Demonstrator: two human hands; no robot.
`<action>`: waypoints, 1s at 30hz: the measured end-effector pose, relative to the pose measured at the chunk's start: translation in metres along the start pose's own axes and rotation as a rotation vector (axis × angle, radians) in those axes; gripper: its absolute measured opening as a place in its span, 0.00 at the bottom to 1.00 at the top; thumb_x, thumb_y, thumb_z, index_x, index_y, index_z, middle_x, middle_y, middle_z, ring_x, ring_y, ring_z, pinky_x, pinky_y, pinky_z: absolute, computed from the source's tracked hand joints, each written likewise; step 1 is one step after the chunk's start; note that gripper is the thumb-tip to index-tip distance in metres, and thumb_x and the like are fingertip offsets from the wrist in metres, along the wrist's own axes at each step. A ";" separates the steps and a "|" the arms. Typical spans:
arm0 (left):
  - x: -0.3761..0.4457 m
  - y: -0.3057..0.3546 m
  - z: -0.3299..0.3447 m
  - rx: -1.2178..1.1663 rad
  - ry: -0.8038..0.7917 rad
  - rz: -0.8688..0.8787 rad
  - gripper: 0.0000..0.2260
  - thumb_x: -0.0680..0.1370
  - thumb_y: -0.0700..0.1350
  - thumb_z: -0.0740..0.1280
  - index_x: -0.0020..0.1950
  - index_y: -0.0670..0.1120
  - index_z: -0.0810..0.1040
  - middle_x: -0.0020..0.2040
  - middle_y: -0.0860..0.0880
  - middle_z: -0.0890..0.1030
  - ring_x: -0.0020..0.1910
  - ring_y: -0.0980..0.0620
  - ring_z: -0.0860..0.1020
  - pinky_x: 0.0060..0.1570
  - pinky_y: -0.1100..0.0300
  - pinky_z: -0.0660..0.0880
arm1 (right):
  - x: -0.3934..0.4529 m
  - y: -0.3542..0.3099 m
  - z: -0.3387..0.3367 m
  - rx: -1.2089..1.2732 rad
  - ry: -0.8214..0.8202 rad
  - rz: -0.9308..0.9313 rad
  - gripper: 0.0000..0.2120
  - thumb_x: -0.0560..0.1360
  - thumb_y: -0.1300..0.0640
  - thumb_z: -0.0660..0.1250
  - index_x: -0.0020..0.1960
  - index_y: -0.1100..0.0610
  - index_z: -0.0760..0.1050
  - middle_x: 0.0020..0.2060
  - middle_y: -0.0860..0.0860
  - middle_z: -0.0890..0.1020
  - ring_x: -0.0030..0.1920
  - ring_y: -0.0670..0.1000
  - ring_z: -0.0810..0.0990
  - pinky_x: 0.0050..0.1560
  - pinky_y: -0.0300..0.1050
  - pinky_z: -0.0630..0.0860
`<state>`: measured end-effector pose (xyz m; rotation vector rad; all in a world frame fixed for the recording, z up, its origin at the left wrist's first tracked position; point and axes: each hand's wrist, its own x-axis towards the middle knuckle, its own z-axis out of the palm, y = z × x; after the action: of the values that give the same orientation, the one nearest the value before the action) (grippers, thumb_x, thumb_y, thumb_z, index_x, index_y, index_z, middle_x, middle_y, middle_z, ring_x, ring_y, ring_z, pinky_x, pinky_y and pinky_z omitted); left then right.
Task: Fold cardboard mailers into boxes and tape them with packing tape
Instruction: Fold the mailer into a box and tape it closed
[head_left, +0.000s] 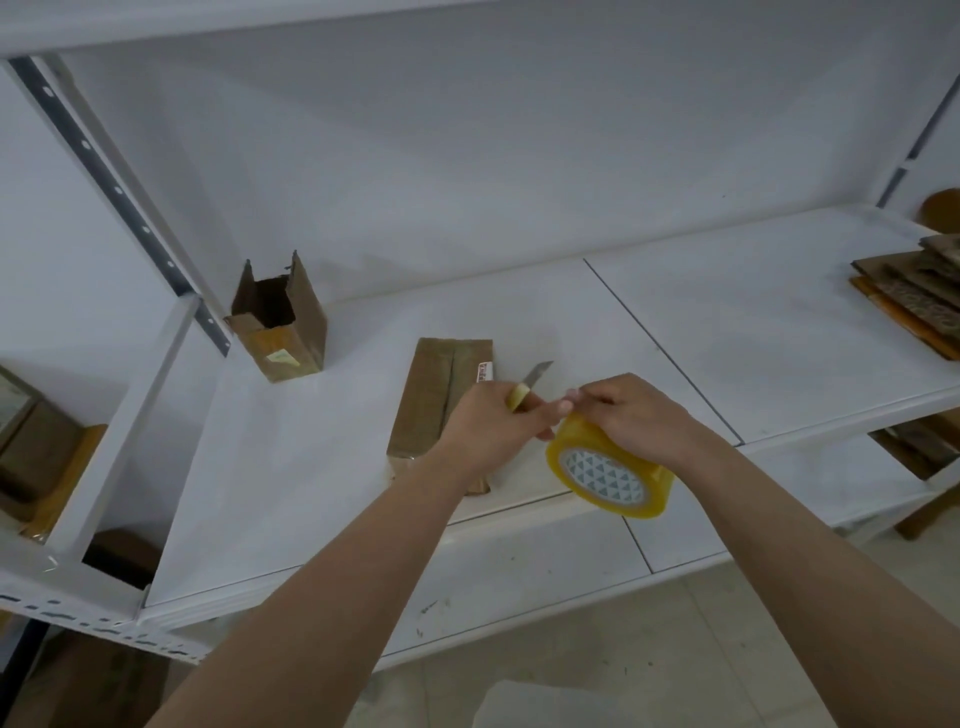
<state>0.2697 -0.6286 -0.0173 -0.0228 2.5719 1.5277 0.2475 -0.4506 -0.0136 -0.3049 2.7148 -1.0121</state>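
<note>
Left hand (485, 423) clamped on utility knife (530, 387), right hand (631, 415) gripping packing tape roll (610, 470); risks nicking fingertips (563, 408) beside blade.

Two bare forearms reaching in from the bottom edge, no sleeves anywhere along their visible length. Left hand (485, 423) and right hand (631, 415) both uncovered: no gloves, rings, watch or wristband. Short fingernails visible on the fingertips of the right hand.

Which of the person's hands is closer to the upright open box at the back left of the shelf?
Left. The left hand, gripping a knife, is right of the open box; the right hand is farther right, on the tape roll.
</note>
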 end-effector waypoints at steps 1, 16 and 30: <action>0.001 0.001 0.000 -0.048 0.037 -0.009 0.12 0.74 0.56 0.72 0.40 0.49 0.82 0.35 0.56 0.84 0.35 0.63 0.80 0.42 0.63 0.73 | 0.001 0.002 0.001 -0.012 0.009 -0.005 0.17 0.81 0.40 0.54 0.43 0.40 0.80 0.47 0.43 0.82 0.48 0.47 0.79 0.55 0.52 0.75; 0.002 0.001 0.013 -0.214 0.163 -0.012 0.16 0.68 0.61 0.75 0.44 0.50 0.83 0.41 0.54 0.85 0.44 0.57 0.82 0.48 0.59 0.79 | 0.005 0.001 0.012 -0.095 0.208 -0.024 0.21 0.80 0.37 0.52 0.47 0.43 0.81 0.38 0.43 0.81 0.41 0.47 0.79 0.39 0.43 0.71; -0.013 0.012 0.037 -0.678 0.220 -0.362 0.06 0.74 0.43 0.73 0.41 0.43 0.78 0.39 0.41 0.80 0.23 0.56 0.63 0.25 0.64 0.62 | 0.020 -0.004 0.035 -0.296 0.476 0.006 0.17 0.81 0.42 0.52 0.48 0.45 0.78 0.37 0.45 0.80 0.39 0.49 0.76 0.33 0.41 0.61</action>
<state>0.2856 -0.5910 -0.0221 -0.7163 1.8969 2.2276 0.2386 -0.4805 -0.0398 -0.1111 3.3001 -0.7525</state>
